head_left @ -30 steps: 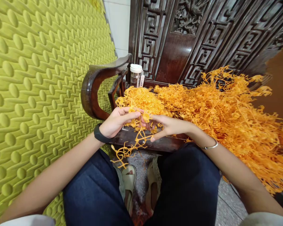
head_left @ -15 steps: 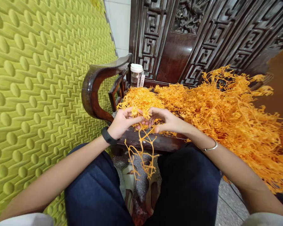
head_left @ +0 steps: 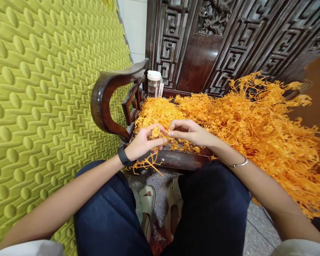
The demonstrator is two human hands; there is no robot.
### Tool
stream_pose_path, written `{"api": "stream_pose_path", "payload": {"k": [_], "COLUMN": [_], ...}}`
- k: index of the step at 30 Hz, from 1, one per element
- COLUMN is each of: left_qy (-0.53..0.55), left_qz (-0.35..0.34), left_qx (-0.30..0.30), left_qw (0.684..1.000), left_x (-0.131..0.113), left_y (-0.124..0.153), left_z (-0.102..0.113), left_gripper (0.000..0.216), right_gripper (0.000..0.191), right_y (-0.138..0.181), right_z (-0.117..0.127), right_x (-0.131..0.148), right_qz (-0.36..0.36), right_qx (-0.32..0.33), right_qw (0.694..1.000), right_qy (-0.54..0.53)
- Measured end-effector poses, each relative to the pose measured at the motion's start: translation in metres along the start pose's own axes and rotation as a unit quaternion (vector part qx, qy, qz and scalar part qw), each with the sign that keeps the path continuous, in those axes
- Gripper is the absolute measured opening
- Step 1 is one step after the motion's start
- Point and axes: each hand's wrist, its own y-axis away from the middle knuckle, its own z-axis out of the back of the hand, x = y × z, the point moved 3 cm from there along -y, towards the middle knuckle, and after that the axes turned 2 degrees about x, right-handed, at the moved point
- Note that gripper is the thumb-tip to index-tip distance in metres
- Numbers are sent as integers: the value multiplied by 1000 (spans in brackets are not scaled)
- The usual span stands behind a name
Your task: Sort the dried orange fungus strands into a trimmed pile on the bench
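My left hand (head_left: pixel 142 144) is closed around an orange, branched, plastic-looking sprig (head_left: pixel 148 163), whose bare stems dangle below the palm toward the wrist. Thumb and fingers of my right hand (head_left: pixel 190 133) pinch a small orange tip of the sprig beside the left fingertips. The exact grip is partly hidden by the fingers. Just beyond both hands, a mound of small orange flower-like pieces (head_left: pixel 161 110) lies on the dark wooden seat (head_left: pixel 180 160). Some loose pieces rest near the seat's front edge.
A large heap of orange sprigs (head_left: pixel 266 131) spreads along the right. Behind it rises a carved wooden backrest (head_left: pixel 200 64). A clear bottle with white lid (head_left: pixel 154 83) stands by the curved armrest (head_left: pixel 98 101). Yellow-green padded covering (head_left: pixel 48 106) fills the left.
The sprig's stems, hanging down between my knees before, have swung up and left under my left hand. My right hand's fingers have closed into a pinch against the sprig.
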Motion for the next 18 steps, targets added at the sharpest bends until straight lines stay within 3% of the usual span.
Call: {"api": "stream_pose_path", "payload": {"k": [5, 12, 18], "left_qy": [18, 122, 156], "left_qz": [12, 30, 26], "left_qx": [-16, -9, -9], "left_qw": [1000, 992, 987], "left_x": [-2, -6, -8], "left_y": [-4, -11, -10], "left_z": [4, 6, 4], "left_gripper": [23, 17, 18], "right_gripper": [24, 24, 27], "right_y": [-1, -1, -2], "right_z": [2, 5, 3], "right_x": [-3, -12, -12], "right_qz": [25, 28, 18], "right_qx": [-24, -97, -77], "right_qw": [996, 985, 967], "right_qy": [-76, -136, -241]}}
